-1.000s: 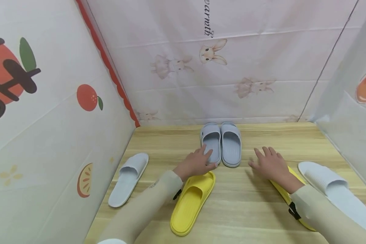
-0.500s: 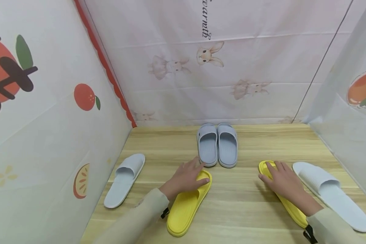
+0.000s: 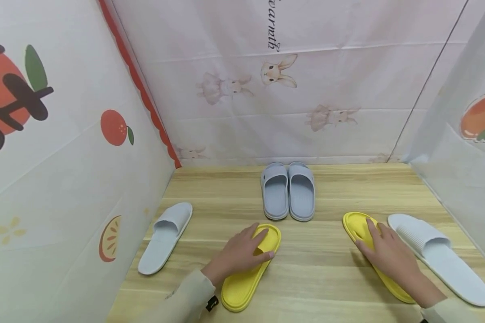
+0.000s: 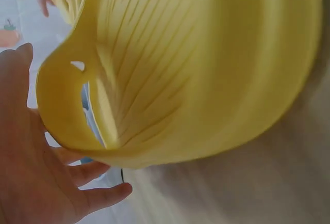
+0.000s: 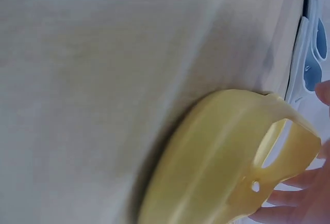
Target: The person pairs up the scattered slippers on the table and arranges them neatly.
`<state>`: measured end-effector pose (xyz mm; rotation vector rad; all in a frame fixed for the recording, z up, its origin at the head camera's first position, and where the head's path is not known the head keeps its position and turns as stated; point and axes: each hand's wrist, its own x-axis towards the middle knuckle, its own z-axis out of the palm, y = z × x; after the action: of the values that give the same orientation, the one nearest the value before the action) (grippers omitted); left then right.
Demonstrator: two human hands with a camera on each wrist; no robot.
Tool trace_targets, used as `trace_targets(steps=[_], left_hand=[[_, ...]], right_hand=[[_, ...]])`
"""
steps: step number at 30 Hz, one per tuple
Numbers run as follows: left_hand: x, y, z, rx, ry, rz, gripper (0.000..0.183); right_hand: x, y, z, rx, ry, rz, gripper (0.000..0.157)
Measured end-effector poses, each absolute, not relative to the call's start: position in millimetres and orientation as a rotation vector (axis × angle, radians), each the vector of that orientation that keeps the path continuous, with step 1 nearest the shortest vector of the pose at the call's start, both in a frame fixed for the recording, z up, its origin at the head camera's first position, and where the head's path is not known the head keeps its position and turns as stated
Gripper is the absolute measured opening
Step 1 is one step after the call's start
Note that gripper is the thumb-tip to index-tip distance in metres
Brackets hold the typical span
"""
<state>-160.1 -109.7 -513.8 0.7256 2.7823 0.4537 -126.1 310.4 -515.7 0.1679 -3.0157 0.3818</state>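
In the head view my left hand [image 3: 240, 253] lies over the strap of the left yellow slipper [image 3: 238, 294], fingers spread loosely. The left wrist view shows those fingers beside the slipper's strap [image 4: 64, 97], extended rather than closed on it. My right hand [image 3: 390, 255] is over the other yellow slipper [image 3: 353, 219], hiding much of its strap and middle. Its thumb is at the slipper's left edge and its fingers reach forward, loosely spread. In the right wrist view, several fingers [image 5: 289, 198] show behind the strap of that slipper. Both yellow slippers point away from me, apart from each other.
A pair of grey slippers [image 3: 275, 197] stands side by side near the back wall [image 3: 347, 80]. One white slipper [image 3: 165, 240] lies at the left, another [image 3: 440, 260] at the right beside the right yellow one. Printed cloth walls enclose the wooden surface [image 3: 307, 269].
My left hand has drawn back from by the grey slippers to the left yellow slipper's strap. My right hand has moved right and back over the other yellow slipper. The slippers keep their places.
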Motion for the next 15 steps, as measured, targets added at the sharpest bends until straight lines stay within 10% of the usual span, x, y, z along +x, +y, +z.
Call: trace_targets(steps=[15], left_hand=[[-131.3,-115.1,-524.2,0.602,2.944,0.561,0.072]], right_hand=[[-113.5,327.0,-524.9,0.054,-3.028,0.393,0.07]])
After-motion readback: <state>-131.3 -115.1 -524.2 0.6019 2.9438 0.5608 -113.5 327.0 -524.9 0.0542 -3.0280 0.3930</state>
